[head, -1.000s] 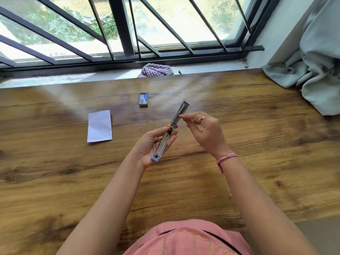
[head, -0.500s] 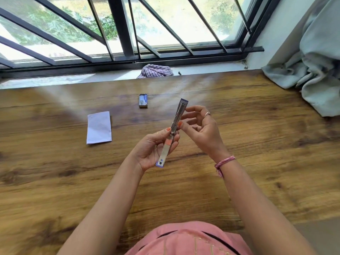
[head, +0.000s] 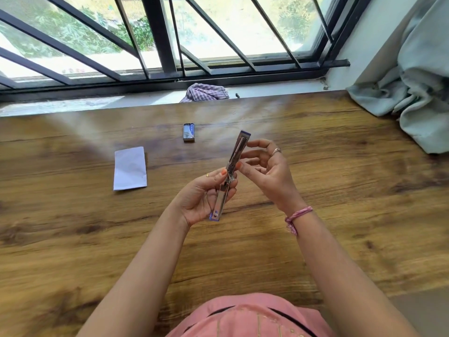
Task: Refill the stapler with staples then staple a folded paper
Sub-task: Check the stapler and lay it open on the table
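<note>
A small metal stapler (head: 239,148) with blue ends is swung fully open into one long strip above the wooden table (head: 340,190). My left hand (head: 201,198) grips its lower half, thumb near the hinge. My right hand (head: 264,171) is beside the upper half, forefinger and thumb pinched at the hinge area; whether they hold staples is too small to tell. A folded white paper (head: 130,168) lies flat to the left. A small blue staple box (head: 189,132) lies farther back.
A checked cloth (head: 206,92) sits on the window sill behind the table. A grey-green curtain (head: 418,93) hangs over the table's right far corner. The window has dark metal bars.
The stapler has turned more upright and dropped slightly in my left hand. My right hand slid from the upper tip down to the hinge area.
</note>
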### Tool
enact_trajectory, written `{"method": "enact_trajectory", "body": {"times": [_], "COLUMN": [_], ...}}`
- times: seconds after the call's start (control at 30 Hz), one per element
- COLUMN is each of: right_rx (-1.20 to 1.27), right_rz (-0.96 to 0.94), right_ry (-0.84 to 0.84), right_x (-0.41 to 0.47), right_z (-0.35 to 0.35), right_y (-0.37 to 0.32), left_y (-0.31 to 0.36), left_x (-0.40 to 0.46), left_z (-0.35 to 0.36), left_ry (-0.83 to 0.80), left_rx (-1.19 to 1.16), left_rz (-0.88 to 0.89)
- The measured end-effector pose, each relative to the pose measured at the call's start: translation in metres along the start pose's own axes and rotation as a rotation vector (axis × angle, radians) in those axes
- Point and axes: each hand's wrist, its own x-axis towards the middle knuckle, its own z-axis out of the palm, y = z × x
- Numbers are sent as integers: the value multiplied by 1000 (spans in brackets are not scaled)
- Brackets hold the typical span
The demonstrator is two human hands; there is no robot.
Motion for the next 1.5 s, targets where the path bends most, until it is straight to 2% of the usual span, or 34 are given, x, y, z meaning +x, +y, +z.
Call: {"method": "enact_trajectory", "body": {"times": [0.13, 0.27, 0.33, 0.5, 0.67, 0.8, 0.9, 1.07, 1.17, 1.27, 1.43, 1.5], "right_rx": [-122, -507, -664, -1021, -1168, -1112, -1011, -602, -486, -424, -283, -227], "right_rz": [-51, -314, -384, -432, -393, -277, -184, 19, -36, -71, 71, 157], "right_ry": [44, 74, 59, 31, -32, -114, -112, -28, 108, 176, 70, 45], "right_x": [-2, -4, -3, -3, 3, 8, 11, 9, 0, -5, -2, -2], "right_z": [2, 3, 1, 2, 4, 3, 1, 4, 13, 19, 9, 2], "right_y": [0, -3, -6, -17, -29, -30, -26, -13, -3, 3, 10, 12], "left_y": [0, -1, -1, -5, -9, -5, -3, -1, 3, 5, 1, -2], "left_x": [0, 2, 2, 3, 3, 2, -1, -3, -1, -1, 0, 2], "left_z": [-1, -2, -1, 0, 4, 6, 6, 7, 10, 12, 11, 8], "left_ry": [18, 45, 52, 81, 144, 186, 220, 232, 242, 242, 302, 346], "left_rx": [-4, 16, 46, 60, 73, 163, 217, 243, 233, 218, 255, 410], "left_rz": [11, 38, 48, 66, 86, 95, 95, 139, 191, 209, 236, 311]}}
